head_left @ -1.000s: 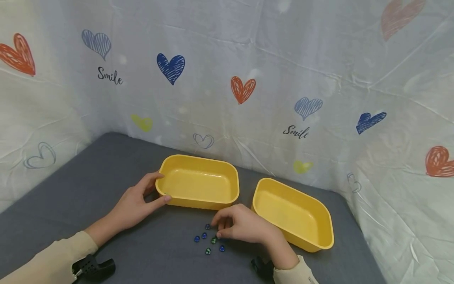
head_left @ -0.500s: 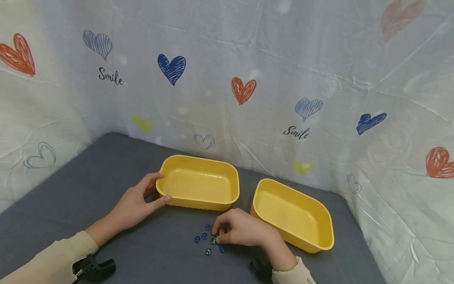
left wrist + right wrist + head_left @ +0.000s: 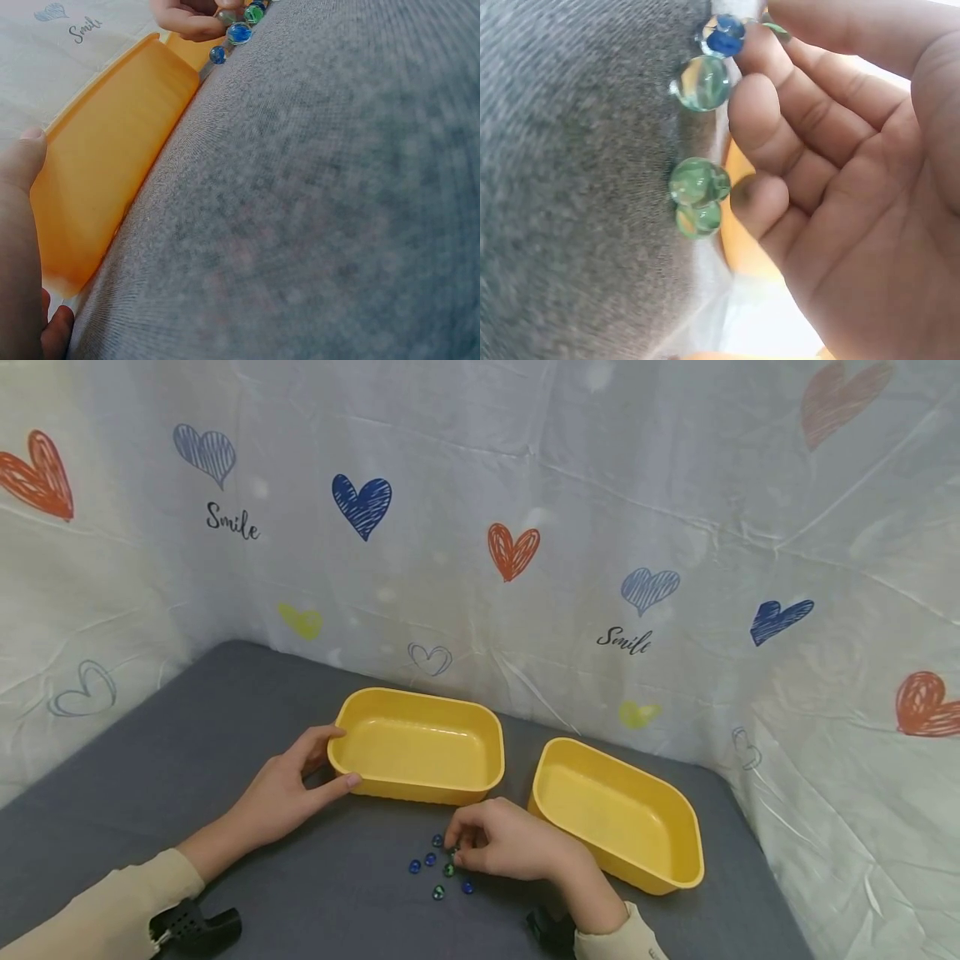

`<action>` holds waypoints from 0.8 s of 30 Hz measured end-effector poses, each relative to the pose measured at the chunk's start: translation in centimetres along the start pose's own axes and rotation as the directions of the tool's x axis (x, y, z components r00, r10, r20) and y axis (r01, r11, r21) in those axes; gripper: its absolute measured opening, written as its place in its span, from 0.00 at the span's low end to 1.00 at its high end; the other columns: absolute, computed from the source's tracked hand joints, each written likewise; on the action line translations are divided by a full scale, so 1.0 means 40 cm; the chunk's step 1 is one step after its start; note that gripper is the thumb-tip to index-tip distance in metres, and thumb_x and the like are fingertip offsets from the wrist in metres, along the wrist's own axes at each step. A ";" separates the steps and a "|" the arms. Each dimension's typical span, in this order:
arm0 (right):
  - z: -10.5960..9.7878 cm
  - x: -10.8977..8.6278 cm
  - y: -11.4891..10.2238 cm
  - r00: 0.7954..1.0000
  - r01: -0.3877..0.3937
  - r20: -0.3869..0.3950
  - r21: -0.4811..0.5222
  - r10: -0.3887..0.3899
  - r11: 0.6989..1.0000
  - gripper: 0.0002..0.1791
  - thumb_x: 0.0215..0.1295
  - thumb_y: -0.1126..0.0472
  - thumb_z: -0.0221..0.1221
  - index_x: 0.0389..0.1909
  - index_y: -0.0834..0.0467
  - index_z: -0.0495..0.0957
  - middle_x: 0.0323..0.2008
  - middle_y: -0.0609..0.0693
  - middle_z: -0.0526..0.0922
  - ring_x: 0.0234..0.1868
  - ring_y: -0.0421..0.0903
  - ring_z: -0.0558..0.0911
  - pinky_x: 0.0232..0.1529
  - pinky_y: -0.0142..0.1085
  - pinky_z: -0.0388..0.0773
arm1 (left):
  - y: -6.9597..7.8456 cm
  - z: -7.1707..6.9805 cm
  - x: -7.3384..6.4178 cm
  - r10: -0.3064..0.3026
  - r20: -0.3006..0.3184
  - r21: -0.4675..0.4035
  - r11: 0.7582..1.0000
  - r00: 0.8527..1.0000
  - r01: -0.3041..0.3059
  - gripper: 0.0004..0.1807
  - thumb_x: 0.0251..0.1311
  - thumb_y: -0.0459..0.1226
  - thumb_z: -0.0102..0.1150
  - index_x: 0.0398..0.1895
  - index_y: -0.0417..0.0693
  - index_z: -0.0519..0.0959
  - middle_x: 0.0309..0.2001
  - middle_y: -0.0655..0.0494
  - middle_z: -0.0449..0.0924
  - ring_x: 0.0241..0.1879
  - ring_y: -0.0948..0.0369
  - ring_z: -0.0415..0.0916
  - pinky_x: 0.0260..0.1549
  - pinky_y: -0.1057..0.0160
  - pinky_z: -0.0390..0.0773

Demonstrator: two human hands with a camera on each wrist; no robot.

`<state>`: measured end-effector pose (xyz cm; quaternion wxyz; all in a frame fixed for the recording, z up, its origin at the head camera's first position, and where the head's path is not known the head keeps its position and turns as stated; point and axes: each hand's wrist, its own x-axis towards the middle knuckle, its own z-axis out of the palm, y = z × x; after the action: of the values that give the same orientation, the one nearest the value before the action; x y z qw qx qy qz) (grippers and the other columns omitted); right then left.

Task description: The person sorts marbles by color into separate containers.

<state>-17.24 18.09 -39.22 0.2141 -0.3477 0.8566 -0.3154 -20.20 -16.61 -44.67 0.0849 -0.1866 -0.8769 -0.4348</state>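
My left hand (image 3: 283, 789) holds the left end of a yellow plastic bin (image 3: 427, 795), thumb at the near corner and fingers at the far side. In the left wrist view the thumb (image 3: 30, 154) presses against the bin's rim. Several glass marbles lie loose in front of it, among them a blue marble (image 3: 415, 866) and a green marble (image 3: 438, 892). Over their right side my right hand (image 3: 513, 842) pinches a green marble (image 3: 778, 31) between thumb and fingertips, mostly hidden in the right wrist view. More marbles (image 3: 703, 82) lie beside its curled fingers.
A second yellow bin (image 3: 652, 872) stands angled to the right, just behind my right wrist. Grey cloth (image 3: 322, 893) covers the table. A white curtain (image 3: 465, 468) printed with hearts hangs close behind both bins.
My right hand has dropped slightly toward the marbles, and its thumb and fingertips have come together on a green one. The left hand and both bins stay put.
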 end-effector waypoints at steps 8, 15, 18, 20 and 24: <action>-0.008 -0.003 -0.020 0.999 0.035 -0.043 0.016 -0.034 0.999 0.05 0.66 0.59 0.65 0.41 0.47 0.82 0.29 0.37 0.82 0.27 0.35 0.79 0.28 0.31 0.79 | -0.002 0.001 -0.002 -0.010 -0.007 0.001 1.000 1.000 0.010 0.39 0.59 0.59 0.65 0.71 0.63 0.62 0.71 0.50 0.65 0.61 0.47 0.75 0.53 0.44 0.77; -0.015 -0.011 -0.038 0.990 0.050 -0.136 0.063 -0.041 0.997 0.06 0.68 0.54 0.64 0.43 0.49 0.83 0.34 0.37 0.85 0.33 0.37 0.83 0.33 0.33 0.81 | -0.005 -0.002 0.000 -0.019 0.000 0.000 1.000 1.000 0.019 0.38 0.59 0.60 0.65 0.70 0.65 0.62 0.72 0.53 0.64 0.62 0.51 0.74 0.54 0.46 0.77; -0.018 -0.013 -0.043 0.980 0.070 -0.191 0.090 -0.051 0.993 0.08 0.69 0.52 0.63 0.44 0.49 0.83 0.34 0.39 0.85 0.34 0.39 0.83 0.35 0.35 0.82 | -0.005 -0.001 0.000 -0.013 -0.002 0.002 1.000 1.000 0.013 0.38 0.59 0.59 0.65 0.70 0.65 0.63 0.71 0.53 0.65 0.62 0.51 0.74 0.53 0.46 0.77; -0.020 -0.014 -0.046 0.971 0.085 -0.231 0.113 -0.057 0.990 0.08 0.69 0.51 0.63 0.44 0.49 0.83 0.35 0.40 0.85 0.35 0.40 0.83 0.36 0.36 0.83 | -0.005 -0.001 -0.001 -0.007 -0.001 0.005 1.000 1.000 0.007 0.38 0.59 0.59 0.65 0.71 0.64 0.63 0.71 0.51 0.65 0.62 0.50 0.74 0.53 0.44 0.77; -0.025 -0.013 -0.051 0.943 0.094 -0.331 0.153 -0.039 0.984 0.07 0.69 0.51 0.64 0.44 0.46 0.82 0.38 0.41 0.84 0.37 0.42 0.83 0.38 0.39 0.83 | -0.003 -0.001 0.000 -0.003 0.001 0.001 1.000 1.000 0.003 0.39 0.59 0.59 0.65 0.71 0.62 0.62 0.70 0.50 0.67 0.61 0.49 0.75 0.54 0.43 0.76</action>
<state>-16.54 17.73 -37.05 0.0866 -0.3003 0.8387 -0.4460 -20.26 -16.71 -44.73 0.0840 -0.1852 -0.8774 -0.4345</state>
